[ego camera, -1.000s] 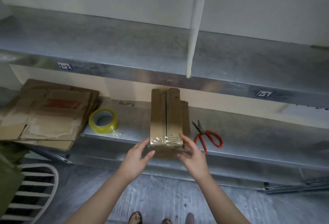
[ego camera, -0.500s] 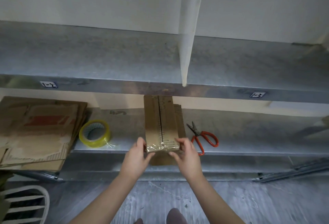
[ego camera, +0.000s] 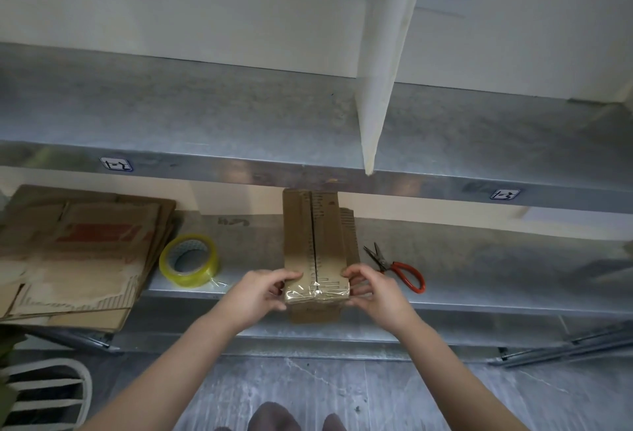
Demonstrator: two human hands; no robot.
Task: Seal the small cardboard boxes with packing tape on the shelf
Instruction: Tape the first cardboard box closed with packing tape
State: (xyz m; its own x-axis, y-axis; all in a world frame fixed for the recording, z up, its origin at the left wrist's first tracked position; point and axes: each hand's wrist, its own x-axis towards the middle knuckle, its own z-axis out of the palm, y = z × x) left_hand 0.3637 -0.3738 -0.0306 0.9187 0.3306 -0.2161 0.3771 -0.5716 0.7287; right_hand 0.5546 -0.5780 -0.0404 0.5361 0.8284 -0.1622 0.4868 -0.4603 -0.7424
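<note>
A small brown cardboard box (ego camera: pixel 313 235) lies lengthwise on the lower metal shelf (ego camera: pixel 479 269), its near end over the shelf's front edge. A dark seam runs down its top. Clear tape (ego camera: pixel 317 293) crosses the near end. My left hand (ego camera: pixel 258 293) grips the box's near left corner, thumb on top. My right hand (ego camera: pixel 375 292) grips the near right corner the same way. A yellowish roll of packing tape (ego camera: pixel 189 264) stands on the shelf to the left of the box.
Red-handled scissors (ego camera: pixel 397 268) lie on the shelf right of the box. Flattened cardboard (ego camera: pixel 78 252) is stacked at the left. The upper shelf (ego camera: pixel 239 122) overhangs the box's far end, with a white post (ego camera: pixel 387 64) on it. A white chair back (ego camera: pixel 44 393) is at the lower left.
Both hands moved in from beside the box's near end and closed on its two near corners over the tape. The view shifted slightly downward.
</note>
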